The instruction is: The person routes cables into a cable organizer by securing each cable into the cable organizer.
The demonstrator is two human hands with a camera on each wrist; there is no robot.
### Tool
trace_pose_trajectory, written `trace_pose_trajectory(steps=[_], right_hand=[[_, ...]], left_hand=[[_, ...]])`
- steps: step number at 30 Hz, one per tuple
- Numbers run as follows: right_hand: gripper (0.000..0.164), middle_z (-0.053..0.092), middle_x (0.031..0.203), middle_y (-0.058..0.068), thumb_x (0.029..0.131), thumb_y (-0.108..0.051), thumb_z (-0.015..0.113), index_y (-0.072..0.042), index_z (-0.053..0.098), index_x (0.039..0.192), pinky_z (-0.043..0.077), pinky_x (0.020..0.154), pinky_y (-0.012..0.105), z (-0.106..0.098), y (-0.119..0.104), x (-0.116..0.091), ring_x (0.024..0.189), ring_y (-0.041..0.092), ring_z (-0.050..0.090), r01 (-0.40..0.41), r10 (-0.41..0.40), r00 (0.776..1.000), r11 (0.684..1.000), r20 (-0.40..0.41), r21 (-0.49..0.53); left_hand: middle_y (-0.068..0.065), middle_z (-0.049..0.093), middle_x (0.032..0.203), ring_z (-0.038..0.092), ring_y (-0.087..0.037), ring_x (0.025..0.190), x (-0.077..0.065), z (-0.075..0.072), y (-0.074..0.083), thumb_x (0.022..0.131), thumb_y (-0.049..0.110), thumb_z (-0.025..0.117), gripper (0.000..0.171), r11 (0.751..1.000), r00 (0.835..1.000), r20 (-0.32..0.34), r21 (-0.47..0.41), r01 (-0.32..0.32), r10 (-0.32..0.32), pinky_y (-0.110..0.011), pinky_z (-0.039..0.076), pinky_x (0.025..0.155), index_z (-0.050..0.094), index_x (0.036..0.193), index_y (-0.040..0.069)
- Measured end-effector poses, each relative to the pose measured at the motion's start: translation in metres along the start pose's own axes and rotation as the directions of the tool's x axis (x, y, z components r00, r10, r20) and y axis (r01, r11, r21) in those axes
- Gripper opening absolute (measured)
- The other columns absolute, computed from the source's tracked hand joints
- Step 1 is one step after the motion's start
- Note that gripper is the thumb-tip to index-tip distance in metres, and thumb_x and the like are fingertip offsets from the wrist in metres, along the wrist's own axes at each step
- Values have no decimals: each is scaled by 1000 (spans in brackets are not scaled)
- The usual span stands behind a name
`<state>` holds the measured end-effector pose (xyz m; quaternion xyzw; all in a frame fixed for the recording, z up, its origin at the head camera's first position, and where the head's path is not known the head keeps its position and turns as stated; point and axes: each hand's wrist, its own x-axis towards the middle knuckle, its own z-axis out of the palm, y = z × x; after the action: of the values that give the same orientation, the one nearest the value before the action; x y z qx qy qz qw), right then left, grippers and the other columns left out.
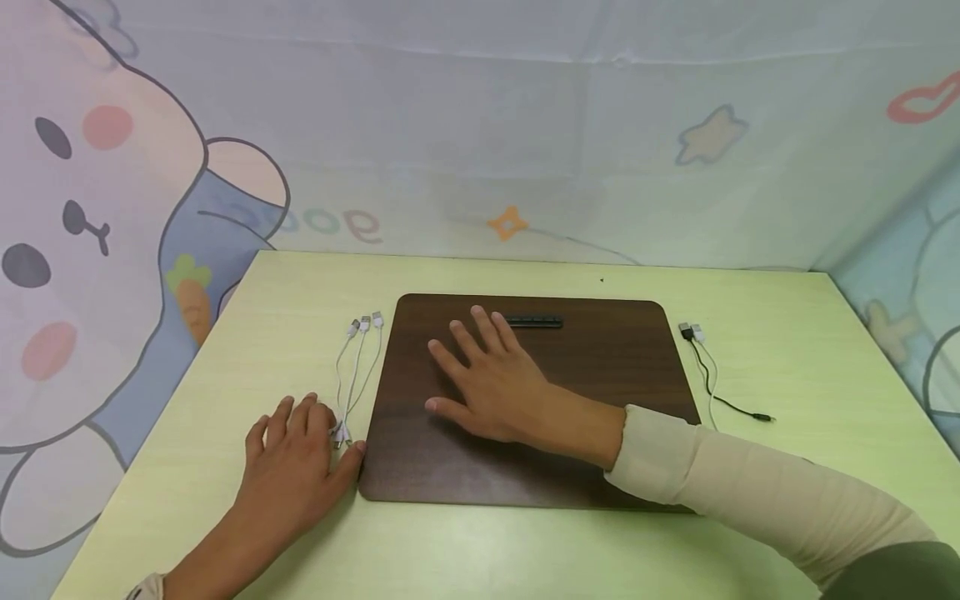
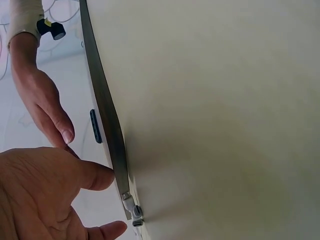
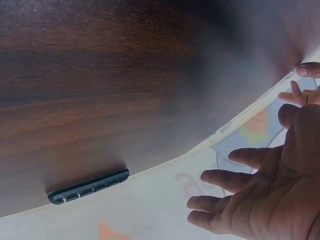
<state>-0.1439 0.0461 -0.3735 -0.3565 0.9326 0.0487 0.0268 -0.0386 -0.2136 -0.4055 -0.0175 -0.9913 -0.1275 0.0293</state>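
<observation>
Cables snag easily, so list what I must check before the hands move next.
1. Brown wood-grain rectangular board lying on the pale wooden table: ok.
2. Slim black bar-shaped strip on the board, near its far edge: ok.
3. Right hand free: ok; fingers spread over the board, holding nothing.
4. Left hand off the three thin white USB cables: cannot tell; fingers sit right by their near ends.
5. Thin black cable right of the board, both ends visible: ok.
6. Single white cable beside it, both ends visible: not ok; beige sleeve hides one.
</observation>
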Motion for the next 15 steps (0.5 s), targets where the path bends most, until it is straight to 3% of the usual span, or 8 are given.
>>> trace_pose_trajectory(steps=[15], right_hand=[[74, 24, 173, 16, 106, -69, 25, -27, 21, 167, 6, 131, 57, -3, -12, 17, 162, 46, 5, 39, -38, 999, 999, 18, -37]], left_hand=[[-33, 49, 149, 33, -57, 145, 1, 0, -2, 97, 38, 68, 32, 1000, 1000, 10, 2, -15, 15, -73, 21, 112, 53, 87, 11]])
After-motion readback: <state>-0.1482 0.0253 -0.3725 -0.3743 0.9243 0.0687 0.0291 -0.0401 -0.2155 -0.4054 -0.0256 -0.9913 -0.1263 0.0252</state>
